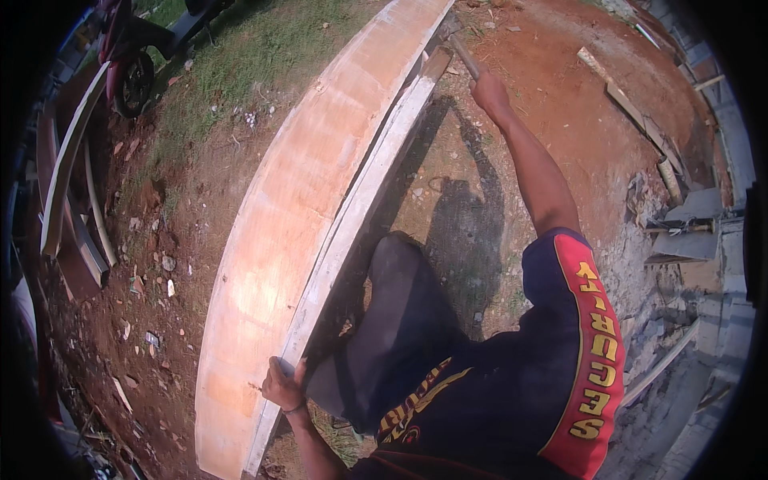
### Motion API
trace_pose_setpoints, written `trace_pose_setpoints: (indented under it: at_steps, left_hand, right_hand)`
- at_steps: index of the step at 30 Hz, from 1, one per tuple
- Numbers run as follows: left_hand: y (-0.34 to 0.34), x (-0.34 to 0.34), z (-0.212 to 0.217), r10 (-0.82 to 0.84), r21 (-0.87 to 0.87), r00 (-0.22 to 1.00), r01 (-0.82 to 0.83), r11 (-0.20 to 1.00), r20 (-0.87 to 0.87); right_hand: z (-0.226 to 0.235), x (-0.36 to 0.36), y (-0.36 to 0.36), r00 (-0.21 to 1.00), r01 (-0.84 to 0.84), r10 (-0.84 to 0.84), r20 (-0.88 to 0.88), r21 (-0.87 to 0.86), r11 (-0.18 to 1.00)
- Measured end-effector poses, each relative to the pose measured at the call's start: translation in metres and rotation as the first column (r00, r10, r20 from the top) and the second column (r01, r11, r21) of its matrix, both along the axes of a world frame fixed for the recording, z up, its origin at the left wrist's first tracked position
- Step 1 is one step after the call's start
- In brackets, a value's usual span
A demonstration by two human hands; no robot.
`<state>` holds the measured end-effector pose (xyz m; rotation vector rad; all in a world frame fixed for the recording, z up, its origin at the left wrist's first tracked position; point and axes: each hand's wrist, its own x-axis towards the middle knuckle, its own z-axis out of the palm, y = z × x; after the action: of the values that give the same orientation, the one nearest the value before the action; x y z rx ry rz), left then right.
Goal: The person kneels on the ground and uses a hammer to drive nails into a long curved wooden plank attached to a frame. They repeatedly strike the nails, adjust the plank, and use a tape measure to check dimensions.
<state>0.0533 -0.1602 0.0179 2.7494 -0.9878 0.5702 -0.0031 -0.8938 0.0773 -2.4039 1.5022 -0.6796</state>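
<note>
A long, pale orange-brown plywood board runs from the lower left to the top middle, its edges bowed in this wide view. Along its right side lies a whitish timber batten with a rough, worn surface. Near the lower end, my left hand is closed around the batten, fingers toward the board's face. My right hand reaches far forward, wrapped around the handle of a hammer. The hammer's head end lies close to the far end of the board and batten; whether it touches them I cannot tell.
My bent knee is beside the batten. A parked motorbike stands at the upper left, above leaning planks. Timber lengths lie on the red soil at right, near rubble and concrete blocks. Stones and scraps litter the ground.
</note>
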Motion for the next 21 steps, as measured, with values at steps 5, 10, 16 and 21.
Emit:
trace_pose_setpoints:
  at_steps: [5, 10, 16, 21]
  left_hand:
    - [-0.002, -0.002, 0.000, 0.024, 0.011, 1.000, -0.024, 1.000, -0.018]
    - [0.000, -0.006, 0.003, 0.036, 0.034, 0.999, -0.035, 0.999, -0.035]
    - [-0.004, -0.006, 0.005, 0.074, 0.045, 0.997, -0.074, 0.996, -0.004]
    - [-0.009, -0.010, 0.009, 0.160, 0.080, 0.983, -0.152, 0.985, -0.093]
  right_hand:
    - [-0.029, -0.024, 0.014, 0.968, -0.195, 0.191, -0.163, -0.013, 0.981]
    - [0.008, -0.033, 0.071, 0.958, -0.275, 0.223, 0.180, 0.367, 0.889]
    - [0.108, 0.031, 0.065, 0.717, -0.544, 0.442, 0.540, 0.036, 0.839]
    - [0.116, 0.074, 0.073, 0.715, -0.666, 0.578, -0.394, -0.132, 0.734]
